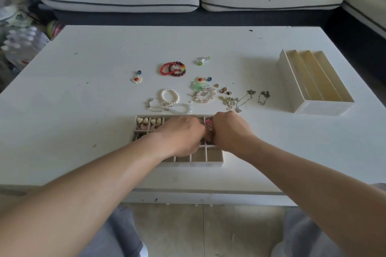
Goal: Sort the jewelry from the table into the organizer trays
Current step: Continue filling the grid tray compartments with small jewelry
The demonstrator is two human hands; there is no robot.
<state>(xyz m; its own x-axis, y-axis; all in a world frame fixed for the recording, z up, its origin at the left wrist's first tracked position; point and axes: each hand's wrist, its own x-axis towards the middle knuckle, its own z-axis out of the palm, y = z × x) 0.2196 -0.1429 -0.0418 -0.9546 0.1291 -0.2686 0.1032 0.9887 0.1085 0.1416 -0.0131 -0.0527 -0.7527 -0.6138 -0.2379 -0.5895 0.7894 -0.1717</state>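
Forearms came in low from the near edge of the desk (83, 110) and met over the compartment tray (215, 161), which sat close to that edge.

From the left, the risks read like this. The cream hearts (142, 120) already lay in the tray's far-left cells, and the left wrist crossed low over that corner; a careless drag looked likely to flick them out. Both hands crowded the same middle cells, so a small piece could have slipped into the wrong one unseen. A pink piece (208, 124) showed in the gap between the knuckles, in or just over a far cell. Beyond the tray, the pearl bracelet (170, 96) overlapped its neighbours and the thin chains (236, 101) lay tangled, so lifting one would probably have pulled others along. The long-slot tray (319, 108) stood well apart at far right, with nothing visible in it.

The left hand (181, 133) sat knuckles up with fingers curled down into the cells. The right hand (227, 129) mirrored it, just beside the pink piece. Fingertips were hidden on both, so whether either pinched anything could not be told.
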